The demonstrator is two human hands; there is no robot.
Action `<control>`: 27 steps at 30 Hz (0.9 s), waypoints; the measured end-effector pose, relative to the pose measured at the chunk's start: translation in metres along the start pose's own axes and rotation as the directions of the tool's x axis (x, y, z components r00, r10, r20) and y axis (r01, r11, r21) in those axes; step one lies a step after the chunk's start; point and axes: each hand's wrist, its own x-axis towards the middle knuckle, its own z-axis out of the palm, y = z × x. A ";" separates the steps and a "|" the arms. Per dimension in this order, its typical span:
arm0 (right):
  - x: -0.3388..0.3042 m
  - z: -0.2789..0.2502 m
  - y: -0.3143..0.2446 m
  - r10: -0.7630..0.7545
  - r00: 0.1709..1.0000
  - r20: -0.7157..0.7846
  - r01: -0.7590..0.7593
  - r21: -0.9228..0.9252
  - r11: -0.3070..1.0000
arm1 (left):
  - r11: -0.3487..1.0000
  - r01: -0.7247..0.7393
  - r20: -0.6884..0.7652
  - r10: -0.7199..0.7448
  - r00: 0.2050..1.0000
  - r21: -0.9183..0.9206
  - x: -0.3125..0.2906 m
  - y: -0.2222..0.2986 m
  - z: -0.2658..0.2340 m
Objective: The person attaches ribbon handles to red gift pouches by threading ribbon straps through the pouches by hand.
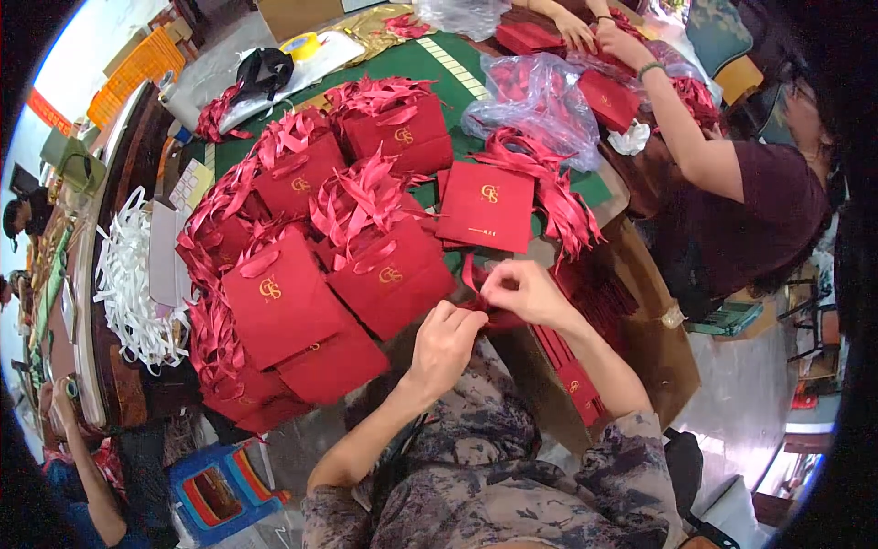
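Note:
My left hand (pixel 446 346) is closed at the near edge of the table, its thumb and fingers pinching a piece of red ribbon. Just to its right, my right hand (pixel 526 291) is closed in a pinch on the same red ribbon (pixel 470 273), whose strip stands up between the hands. Dark red material lies under my fingertips, mostly hidden. Beyond my hands a flat red gift bag (pixel 487 207) with a gold emblem lies on the table, loose red ribbons (pixel 565 206) beside it. Under my right forearm is a row of red folded bags (pixel 574 377).
Piled red gift bags (pixel 283 297) with ribbon handles fill the left side. White ribbons (pixel 139 284) hang by a box at far left. Clear plastic bags (pixel 540 101) lie on the green tabletop (pixel 459 53). A co-worker (pixel 732 192) handles red bags at the far right. A blue stool (pixel 219 489) stands lower left.

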 end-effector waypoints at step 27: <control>-0.006 -0.001 -0.011 -0.006 0.981 -0.194 -0.016 -0.108 0.994 | 0.959 0.280 -0.110 -0.274 0.956 0.049 0.023 -0.006 0.019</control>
